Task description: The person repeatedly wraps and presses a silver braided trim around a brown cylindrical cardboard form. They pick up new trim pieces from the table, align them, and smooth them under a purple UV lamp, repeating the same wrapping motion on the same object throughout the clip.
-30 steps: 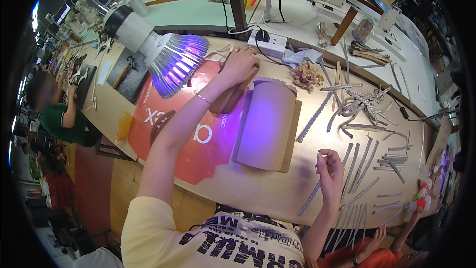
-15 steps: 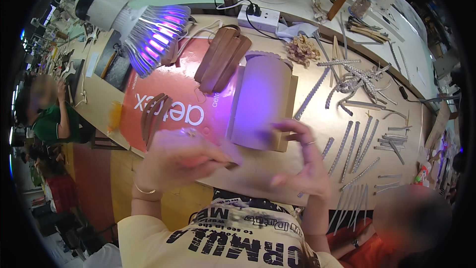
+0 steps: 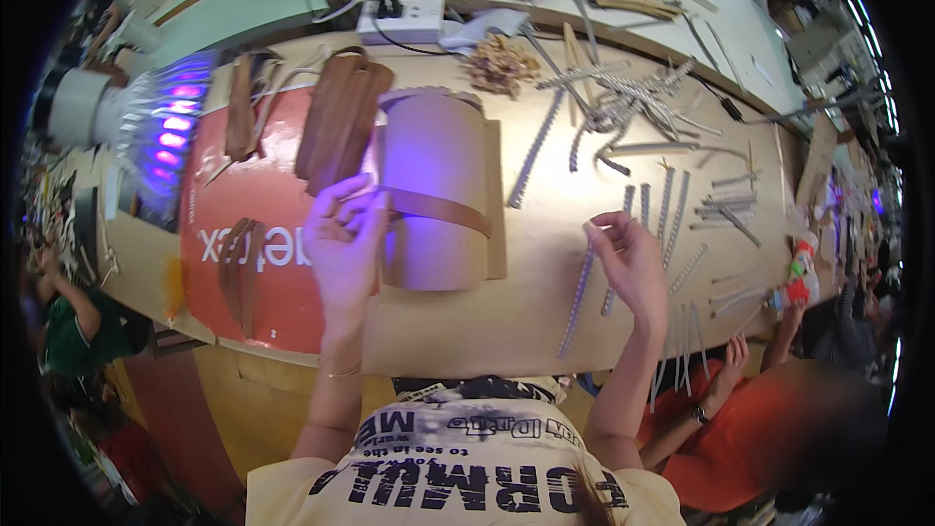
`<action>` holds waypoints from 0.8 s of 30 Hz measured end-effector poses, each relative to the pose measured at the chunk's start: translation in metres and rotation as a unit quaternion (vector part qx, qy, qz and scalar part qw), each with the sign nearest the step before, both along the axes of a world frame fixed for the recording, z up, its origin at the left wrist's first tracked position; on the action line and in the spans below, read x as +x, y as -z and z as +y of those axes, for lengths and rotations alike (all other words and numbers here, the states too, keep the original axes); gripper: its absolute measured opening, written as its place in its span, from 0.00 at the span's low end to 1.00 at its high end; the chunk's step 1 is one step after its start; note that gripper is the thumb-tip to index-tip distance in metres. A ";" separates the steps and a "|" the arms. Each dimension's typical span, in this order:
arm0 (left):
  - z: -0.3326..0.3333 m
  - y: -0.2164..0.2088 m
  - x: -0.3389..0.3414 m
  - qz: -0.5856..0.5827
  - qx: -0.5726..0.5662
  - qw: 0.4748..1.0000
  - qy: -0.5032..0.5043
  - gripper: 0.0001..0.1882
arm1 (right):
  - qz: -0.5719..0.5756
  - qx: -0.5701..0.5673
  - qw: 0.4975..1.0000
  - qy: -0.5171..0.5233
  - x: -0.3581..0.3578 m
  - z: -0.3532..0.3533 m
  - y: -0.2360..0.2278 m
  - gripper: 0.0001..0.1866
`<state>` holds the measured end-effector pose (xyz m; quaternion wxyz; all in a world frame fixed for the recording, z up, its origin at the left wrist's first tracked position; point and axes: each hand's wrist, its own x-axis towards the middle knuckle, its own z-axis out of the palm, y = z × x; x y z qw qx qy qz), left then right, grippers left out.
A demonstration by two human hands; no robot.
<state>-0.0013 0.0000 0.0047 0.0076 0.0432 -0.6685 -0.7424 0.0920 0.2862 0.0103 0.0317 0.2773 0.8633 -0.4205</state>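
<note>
The left hand (image 3: 343, 244) is up over the surface (image 3: 506, 317); its fingers are curled in and pinch the end of a thin brown strap (image 3: 443, 211); the strap runs across a rolled brown sheet (image 3: 435, 185) that lies in the middle of the surface, just in front of the person. The right hand (image 3: 628, 263) is raised too; its fingers are bent and seem to pinch something very small, but I cannot tell what it is. Just under that hand lie 2 long silver toothed strips (image 3: 577, 300).

To do this well, I think the left hand should keep the strap flat and snug on the roll, not twisted; the pull should be slow so the roll does not slide or come open; the right hand should come in from the side and not bump the strips.

There is not much open room; a pile of brown leather pieces (image 3: 341, 117) touches the roll on the left; a red mat (image 3: 258, 253) lies under the left side; many more silver strips are spread out on the right. A purple lamp (image 3: 146, 122) shines at the far left edge. The near edge of the surface is close to the person's body; the bare spot between the 2 hands is the best place to work. Another person in an orange top (image 3: 769, 429) sits close by on the right, so the right elbow has little room.
</note>
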 end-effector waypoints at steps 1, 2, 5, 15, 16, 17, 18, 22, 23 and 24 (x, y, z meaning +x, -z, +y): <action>-0.004 0.004 0.000 -0.006 -0.003 1.000 -0.011 0.14 | 0.039 0.019 0.999 0.025 0.007 0.008 0.001 0.13; -0.007 0.008 0.001 -0.015 -0.007 1.000 -0.023 0.13 | 0.020 0.050 0.998 0.044 0.016 0.014 0.002 0.13; -0.012 0.017 0.000 -0.022 0.003 0.999 -0.033 0.15 | -0.022 0.085 0.991 0.102 0.035 0.019 0.008 0.15; -0.029 0.025 -0.001 -0.069 0.103 0.990 0.071 0.20 | -0.031 0.203 0.971 0.125 0.036 -0.031 0.045 0.20; -0.029 0.024 -0.001 -0.072 0.100 0.991 0.056 0.21 | -0.019 0.217 0.967 0.130 0.035 -0.033 0.047 0.19; -0.028 0.023 0.000 -0.074 0.097 0.992 0.039 0.22 | -0.013 0.208 0.969 0.135 0.034 -0.033 0.049 0.17; -0.027 0.021 0.002 -0.070 0.096 0.993 0.025 0.22 | -0.014 0.201 0.970 0.139 0.034 -0.033 0.051 0.16; -0.020 0.012 0.008 -0.010 -0.041 0.997 -0.069 0.21 | 0.008 0.179 0.973 0.145 0.030 -0.036 0.052 0.14; -0.018 0.010 0.011 0.014 -0.080 0.992 -0.096 0.21 | 0.030 0.153 0.976 0.151 0.027 -0.038 0.049 0.14; -0.016 0.008 0.014 0.048 -0.120 0.984 -0.122 0.20 | 0.042 0.127 0.978 0.159 0.023 -0.041 0.045 0.13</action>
